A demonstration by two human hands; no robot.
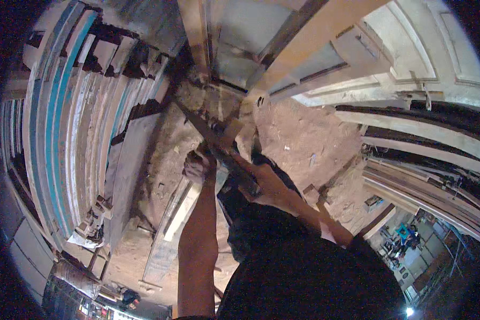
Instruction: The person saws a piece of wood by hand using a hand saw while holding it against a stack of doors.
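My left hand (198,164) is closed, just left of a long dark wooden piece (202,125) that runs diagonally ahead of me; whatever is in its fingers is hard to make out. My right hand (258,181) grips that dark piece close to my body, its fingers wrapped round it. A short brown wooden block (232,130) shows beside the far part of the piece, slightly blurred. Beneath my left hand and forearm lies a pale board (178,213) on the dusty floor.
Stacked planks (69,133), some teal-edged, stand on my left. Wooden door frames (298,32) lean ahead and pale panelled doors (421,42) at upper right. More timber (426,197) is piled on the right. Wood scraps and dust lie on the ground (298,133).
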